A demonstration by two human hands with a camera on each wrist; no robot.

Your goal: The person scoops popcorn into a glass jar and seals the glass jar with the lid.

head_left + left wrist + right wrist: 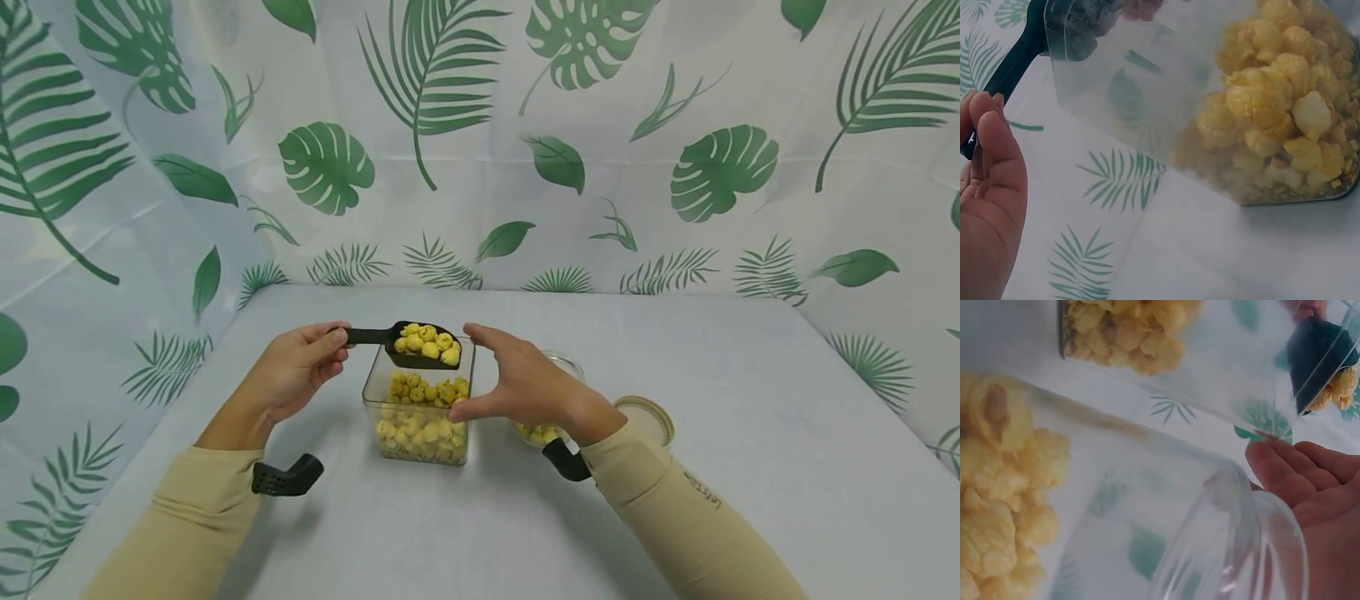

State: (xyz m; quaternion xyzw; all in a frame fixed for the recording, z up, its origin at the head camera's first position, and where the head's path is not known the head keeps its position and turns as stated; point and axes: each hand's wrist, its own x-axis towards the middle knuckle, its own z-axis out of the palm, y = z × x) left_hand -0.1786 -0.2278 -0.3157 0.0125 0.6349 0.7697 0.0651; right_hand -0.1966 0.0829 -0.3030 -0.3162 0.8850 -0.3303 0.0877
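Observation:
My left hand (300, 371) pinches the handle of a black scoop (365, 336), which is heaped with yellow popcorn (429, 343). The scoop is held roughly level over the mouth of a clear, square-sided container (367, 392), partly filled with more popcorn (1272, 112). At the container's right side is my right hand (521, 379), thumb and fingers spread apart near the rim. In the right wrist view its fingertips (1266, 453) meet or nearly meet the container's upper corner; I cannot tell whether they touch.
A clear round jar (567, 363) with popcorn in it stands right of the container, partly hidden by my right hand and wrist. Behind my right forearm, a round lid (663, 419) with a tan rim lies on the white table (405, 533). Leaf-print cloth (465, 192) hangs behind.

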